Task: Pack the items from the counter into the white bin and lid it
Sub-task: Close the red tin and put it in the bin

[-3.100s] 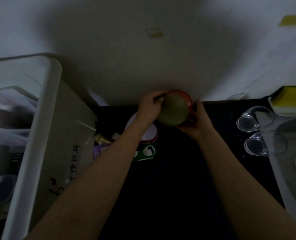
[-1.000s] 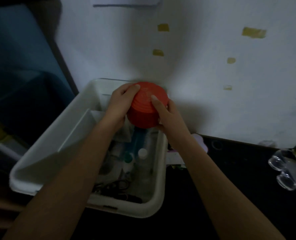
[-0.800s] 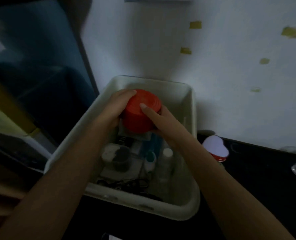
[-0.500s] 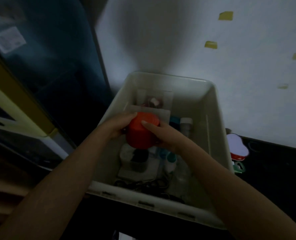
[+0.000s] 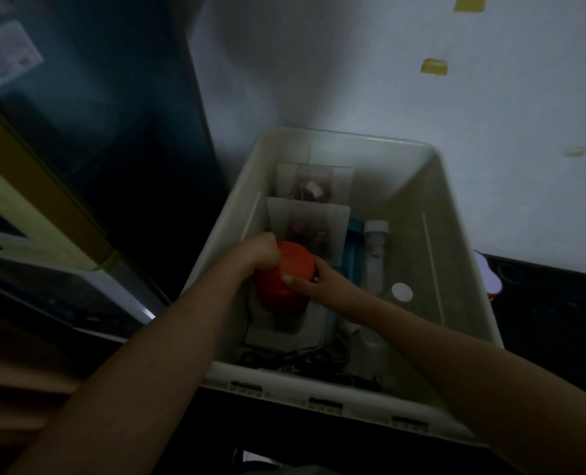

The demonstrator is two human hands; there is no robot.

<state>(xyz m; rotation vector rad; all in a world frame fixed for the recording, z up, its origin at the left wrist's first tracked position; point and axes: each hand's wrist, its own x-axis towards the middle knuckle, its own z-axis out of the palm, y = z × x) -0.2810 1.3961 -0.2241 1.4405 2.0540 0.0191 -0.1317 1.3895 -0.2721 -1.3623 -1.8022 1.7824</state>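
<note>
Both hands held the upturned red bowl (image 5: 286, 281) low inside the white bin (image 5: 456, 269): the left hand (image 5: 259, 250) curled over its far-left edge, the right hand (image 5: 314, 284) pinching its near-right side with the thumb on top. Beneath them lay a white box (image 5: 284, 332), with black cords (image 5: 295, 359) nearer still. Just right of the right hand lay a clear bottle (image 5: 375, 255). Released tilted, the bowl would likely slide off the box onto the cords and stand too high for the lid.
</note>
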